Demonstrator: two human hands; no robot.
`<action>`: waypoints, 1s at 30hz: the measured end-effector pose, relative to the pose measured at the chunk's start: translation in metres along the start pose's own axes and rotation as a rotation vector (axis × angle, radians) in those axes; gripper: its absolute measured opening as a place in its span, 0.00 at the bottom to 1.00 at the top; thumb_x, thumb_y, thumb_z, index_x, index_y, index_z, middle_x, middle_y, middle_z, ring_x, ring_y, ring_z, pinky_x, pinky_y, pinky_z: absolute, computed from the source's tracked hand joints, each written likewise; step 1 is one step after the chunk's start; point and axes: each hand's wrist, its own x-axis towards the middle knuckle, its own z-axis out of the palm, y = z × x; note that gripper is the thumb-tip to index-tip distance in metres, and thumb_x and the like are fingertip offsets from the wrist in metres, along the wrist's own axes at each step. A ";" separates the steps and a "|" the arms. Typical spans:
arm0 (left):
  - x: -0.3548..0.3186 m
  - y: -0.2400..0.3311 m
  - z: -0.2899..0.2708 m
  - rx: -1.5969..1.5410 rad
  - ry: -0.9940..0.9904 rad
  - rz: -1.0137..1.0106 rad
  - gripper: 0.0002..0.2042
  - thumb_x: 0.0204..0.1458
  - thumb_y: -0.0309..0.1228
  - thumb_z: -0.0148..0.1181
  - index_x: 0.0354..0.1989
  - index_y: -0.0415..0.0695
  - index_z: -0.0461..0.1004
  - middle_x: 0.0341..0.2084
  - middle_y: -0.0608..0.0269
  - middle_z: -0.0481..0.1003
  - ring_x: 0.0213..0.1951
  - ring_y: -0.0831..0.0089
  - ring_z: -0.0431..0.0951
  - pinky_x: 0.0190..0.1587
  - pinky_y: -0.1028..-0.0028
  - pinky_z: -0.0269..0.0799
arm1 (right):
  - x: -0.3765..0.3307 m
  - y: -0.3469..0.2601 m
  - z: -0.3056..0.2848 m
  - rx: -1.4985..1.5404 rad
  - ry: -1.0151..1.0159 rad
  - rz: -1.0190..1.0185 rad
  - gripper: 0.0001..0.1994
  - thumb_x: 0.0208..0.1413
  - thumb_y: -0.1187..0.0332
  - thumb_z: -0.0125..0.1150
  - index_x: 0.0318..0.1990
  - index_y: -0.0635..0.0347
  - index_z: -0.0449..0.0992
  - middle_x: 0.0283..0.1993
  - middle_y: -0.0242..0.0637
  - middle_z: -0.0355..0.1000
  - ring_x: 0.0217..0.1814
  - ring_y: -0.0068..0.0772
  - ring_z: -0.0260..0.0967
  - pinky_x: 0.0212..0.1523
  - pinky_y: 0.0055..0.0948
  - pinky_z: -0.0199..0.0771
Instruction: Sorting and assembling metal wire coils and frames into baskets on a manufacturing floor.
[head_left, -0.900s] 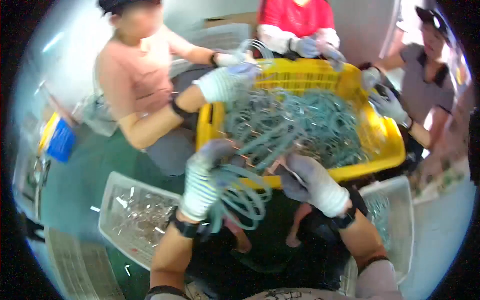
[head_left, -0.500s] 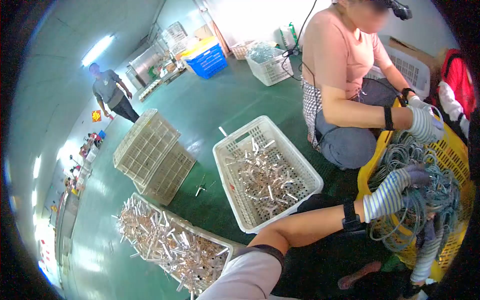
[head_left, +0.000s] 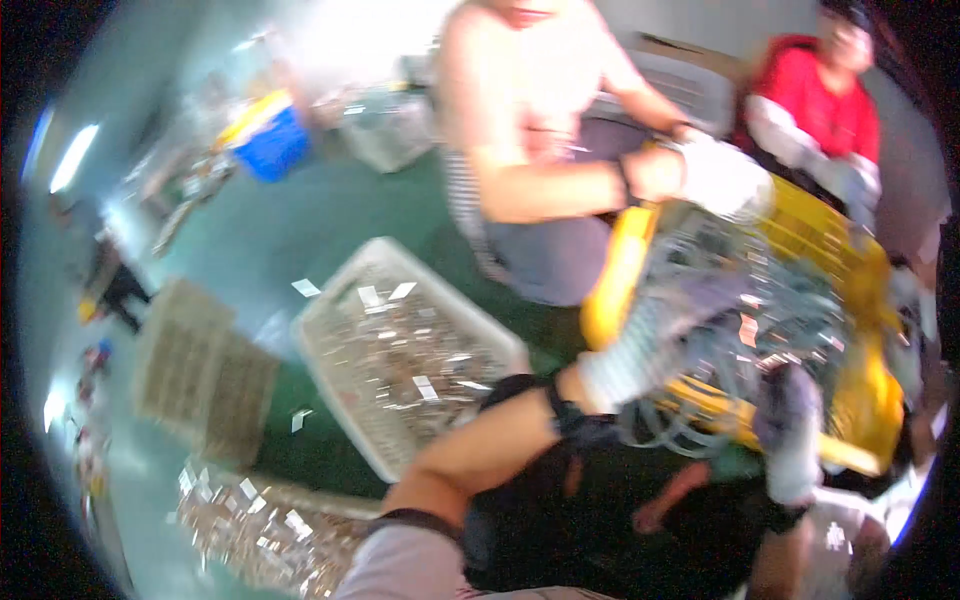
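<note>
A yellow slatted basket (head_left: 850,410) holds a tangled heap of thin grey-blue looped tubing or cord (head_left: 790,290). My left hand (head_left: 650,345), in a striped glove with a dark palm, lies over the left side of the heap; its fingers are smeared by motion. Loops hang over the basket's near rim below that wrist. At the near rim is my right hand (head_left: 790,430), also gloved, with its dark fingers against the heap, too blurred to show a grip. Across the basket, a co-worker's white-gloved hand (head_left: 725,180) is at the far left rim.
A white crate (head_left: 335,390) with shiny small metal-looking pieces stands left of my forearm; a heaped crate of similar pieces (head_left: 270,535) is at the lower left. Stacked beige crates (head_left: 200,365) stand beyond. A person in red (head_left: 820,110) sits behind the basket.
The view has swung right, so everything sits further left and is blurred. My right hand has come up to the near rim. The person in red shows more fully.
</note>
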 end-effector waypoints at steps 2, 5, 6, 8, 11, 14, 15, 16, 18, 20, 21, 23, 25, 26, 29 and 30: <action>0.009 0.017 0.003 -0.621 -0.162 -0.712 0.20 0.46 0.25 0.59 0.50 0.45 0.70 0.42 0.54 0.73 0.44 0.59 0.73 0.46 0.67 0.71 | 0.015 0.012 -0.010 -0.374 -0.044 -0.190 0.17 0.58 0.48 0.46 0.34 0.51 0.70 0.20 0.20 0.58 0.14 0.12 0.46 0.14 0.17 0.42; 0.011 0.022 0.006 -0.371 -0.021 -0.292 0.15 0.52 0.25 0.51 0.48 0.39 0.71 0.32 0.66 0.71 0.25 0.84 0.65 0.27 0.84 0.63 | 0.007 -0.017 0.004 0.011 -0.121 0.099 0.21 0.56 0.45 0.49 0.25 0.53 0.64 0.15 0.24 0.55 0.12 0.15 0.47 0.13 0.17 0.43; 0.017 0.029 0.003 -0.379 -0.063 -0.555 0.16 0.49 0.21 0.51 0.48 0.41 0.72 0.33 0.68 0.73 0.21 0.88 0.62 0.24 0.86 0.59 | 0.009 -0.020 -0.004 0.119 -0.146 0.188 0.16 0.58 0.50 0.49 0.33 0.54 0.69 0.19 0.22 0.58 0.16 0.13 0.50 0.16 0.16 0.47; 0.015 0.016 0.016 -0.377 -0.026 -0.462 0.17 0.48 0.18 0.52 0.48 0.43 0.73 0.35 0.70 0.75 0.20 0.90 0.61 0.23 0.87 0.57 | 0.010 -0.021 -0.007 0.223 -0.105 0.192 0.12 0.58 0.56 0.52 0.32 0.54 0.67 0.18 0.23 0.57 0.14 0.14 0.48 0.15 0.15 0.45; 0.013 0.018 0.028 -0.215 -0.030 -0.305 0.20 0.44 0.15 0.56 0.47 0.46 0.74 0.34 0.68 0.75 0.21 0.88 0.63 0.24 0.86 0.60 | 0.008 -0.020 -0.014 0.273 -0.113 0.200 0.10 0.58 0.57 0.53 0.34 0.53 0.67 0.20 0.21 0.59 0.16 0.12 0.49 0.16 0.14 0.46; 0.012 0.028 0.018 -0.171 -0.164 -0.370 0.18 0.42 0.18 0.60 0.44 0.48 0.76 0.35 0.62 0.75 0.34 0.75 0.76 0.36 0.77 0.71 | 0.006 -0.018 -0.010 0.284 -0.111 0.207 0.12 0.58 0.55 0.52 0.31 0.51 0.65 0.19 0.21 0.57 0.15 0.11 0.47 0.14 0.14 0.44; 0.011 0.031 0.018 -0.171 -0.169 -0.368 0.18 0.42 0.18 0.60 0.44 0.48 0.76 0.35 0.62 0.75 0.34 0.75 0.76 0.36 0.77 0.71 | 0.007 -0.018 -0.010 0.288 -0.108 0.205 0.12 0.58 0.55 0.52 0.31 0.51 0.65 0.19 0.21 0.57 0.15 0.11 0.47 0.14 0.14 0.44; 0.010 0.032 0.020 -0.131 -0.146 -0.363 0.18 0.42 0.17 0.61 0.44 0.48 0.76 0.36 0.62 0.75 0.34 0.74 0.76 0.37 0.77 0.72 | 0.007 -0.018 -0.010 0.270 -0.126 0.226 0.12 0.59 0.55 0.51 0.31 0.51 0.64 0.19 0.21 0.57 0.15 0.12 0.47 0.14 0.14 0.44; 0.015 0.037 0.019 -0.107 -0.129 -0.470 0.19 0.41 0.17 0.61 0.43 0.49 0.77 0.38 0.62 0.74 0.36 0.73 0.76 0.38 0.76 0.72 | 0.009 -0.015 -0.010 0.261 -0.184 0.199 0.15 0.60 0.52 0.48 0.28 0.50 0.63 0.18 0.21 0.56 0.15 0.13 0.46 0.14 0.15 0.44; 0.014 0.032 0.023 -0.041 0.008 -0.271 0.20 0.41 0.17 0.62 0.45 0.48 0.75 0.39 0.66 0.75 0.27 0.82 0.70 0.30 0.82 0.67 | 0.011 -0.010 -0.012 0.300 -0.201 0.191 0.16 0.59 0.50 0.48 0.30 0.51 0.65 0.18 0.22 0.56 0.15 0.13 0.46 0.14 0.16 0.44; 0.012 0.035 0.022 -0.049 0.052 -0.352 0.21 0.42 0.18 0.62 0.47 0.48 0.74 0.39 0.66 0.75 0.24 0.85 0.66 0.27 0.84 0.63 | 0.011 -0.009 -0.012 0.339 -0.220 0.187 0.17 0.59 0.48 0.47 0.31 0.51 0.66 0.18 0.22 0.55 0.14 0.14 0.45 0.14 0.16 0.45; 0.009 0.032 0.021 -0.147 0.082 -0.420 0.22 0.42 0.18 0.62 0.48 0.47 0.73 0.39 0.67 0.74 0.23 0.87 0.63 0.26 0.85 0.61 | 0.012 -0.012 -0.011 0.365 -0.167 0.250 0.22 0.57 0.44 0.47 0.37 0.55 0.70 0.17 0.23 0.57 0.14 0.15 0.48 0.14 0.16 0.46; 0.007 0.027 0.023 -0.240 0.114 -0.490 0.23 0.42 0.18 0.62 0.49 0.47 0.72 0.40 0.67 0.74 0.21 0.88 0.60 0.25 0.86 0.58 | 0.015 -0.002 -0.018 0.480 -0.320 0.205 0.27 0.55 0.42 0.49 0.44 0.59 0.71 0.16 0.24 0.60 0.14 0.15 0.51 0.13 0.16 0.48; 0.006 0.023 0.025 -0.198 0.094 -0.491 0.23 0.42 0.18 0.62 0.50 0.48 0.72 0.41 0.67 0.74 0.21 0.88 0.60 0.25 0.86 0.58 | 0.015 -0.002 -0.017 0.481 -0.322 0.205 0.27 0.55 0.42 0.49 0.44 0.59 0.71 0.16 0.24 0.60 0.14 0.15 0.51 0.13 0.16 0.48; 0.009 0.022 0.025 -0.110 0.053 -0.459 0.23 0.42 0.17 0.62 0.50 0.48 0.72 0.44 0.65 0.73 0.25 0.86 0.66 0.27 0.85 0.60 | 0.014 -0.004 -0.015 0.486 -0.267 0.247 0.29 0.53 0.41 0.49 0.44 0.61 0.71 0.17 0.25 0.62 0.13 0.16 0.53 0.13 0.16 0.50; 0.007 0.020 0.025 -0.108 0.047 -0.417 0.23 0.42 0.17 0.61 0.50 0.48 0.72 0.44 0.63 0.73 0.29 0.84 0.69 0.28 0.84 0.63 | 0.014 -0.007 -0.016 0.476 -0.287 0.238 0.29 0.53 0.40 0.49 0.44 0.61 0.72 0.17 0.25 0.62 0.13 0.16 0.53 0.13 0.16 0.49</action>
